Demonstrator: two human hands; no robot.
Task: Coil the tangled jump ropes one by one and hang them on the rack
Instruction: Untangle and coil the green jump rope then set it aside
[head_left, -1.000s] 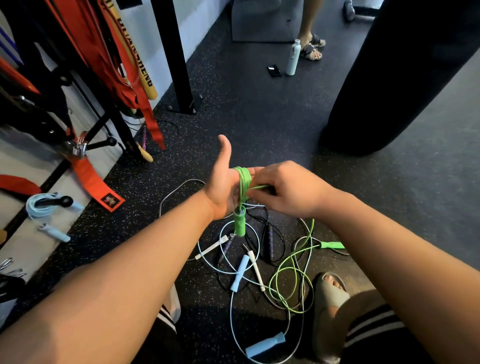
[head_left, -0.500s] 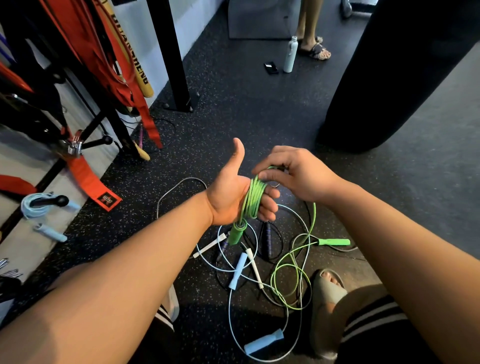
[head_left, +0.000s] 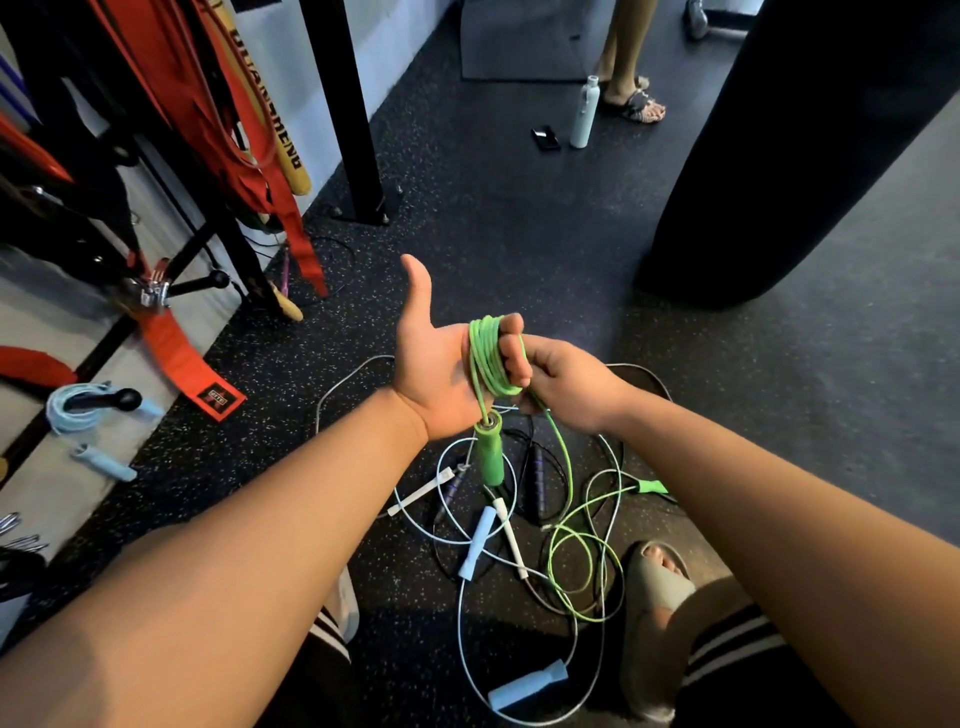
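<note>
Several turns of the green jump rope (head_left: 487, 358) are wound around the fingers of my left hand (head_left: 439, 374), thumb up. One green handle (head_left: 490, 452) dangles below that palm. My right hand (head_left: 563, 382) pinches the free green strand just right of the coil. The rest of the green rope loops on the floor (head_left: 576, 561) to its second handle (head_left: 649, 487). Under my hands lies a tangle of a light blue rope (head_left: 475, 543), a white-handled rope (head_left: 511, 538) and a dark purple-handled rope (head_left: 537, 478). The black rack (head_left: 197, 283) stands at the left.
A coiled light blue rope (head_left: 72, 408) hangs on a rack peg. Red straps (head_left: 249, 171) and a yellow bat hang from the rack. A black post (head_left: 353, 130), a large black punching bag (head_left: 810, 145), a bottle (head_left: 584, 111), a phone and another person's feet are ahead. My sandalled foot (head_left: 657, 587) is beside the tangle.
My right hand has carried the green strand around my left fingers, adding to the coil, and now sits lower right of it. The loose green rope on the floor has shortened.
</note>
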